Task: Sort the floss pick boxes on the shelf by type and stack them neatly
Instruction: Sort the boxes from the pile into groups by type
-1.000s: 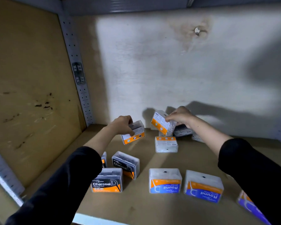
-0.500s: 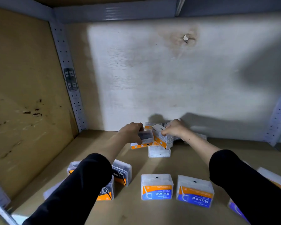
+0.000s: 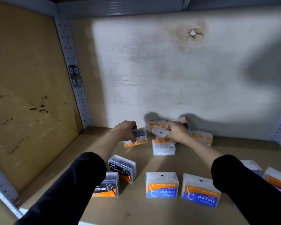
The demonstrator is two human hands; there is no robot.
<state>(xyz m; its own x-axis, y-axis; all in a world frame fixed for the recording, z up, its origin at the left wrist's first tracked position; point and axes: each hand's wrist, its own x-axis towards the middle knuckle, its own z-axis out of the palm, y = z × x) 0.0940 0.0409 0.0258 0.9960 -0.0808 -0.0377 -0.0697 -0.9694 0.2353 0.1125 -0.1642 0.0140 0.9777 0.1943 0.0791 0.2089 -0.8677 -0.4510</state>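
My left hand grips a dark floss pick box with an orange strip, low over the shelf board near the back. My right hand holds a pale box tilted above a white box that lies flat. Two black Charcoal boxes stand at the front left, partly behind my left sleeve. Two blue-and-orange Round boxes stand at the front middle.
More boxes lie against the back wall behind my right hand, and others show at the front right behind my sleeve. The shelf board is bounded by a brown side panel on the left and a white back wall.
Both hands have come down from mid-air toward the shelf board at the back. The right hand's box has turned from showing its orange label to showing its pale side.
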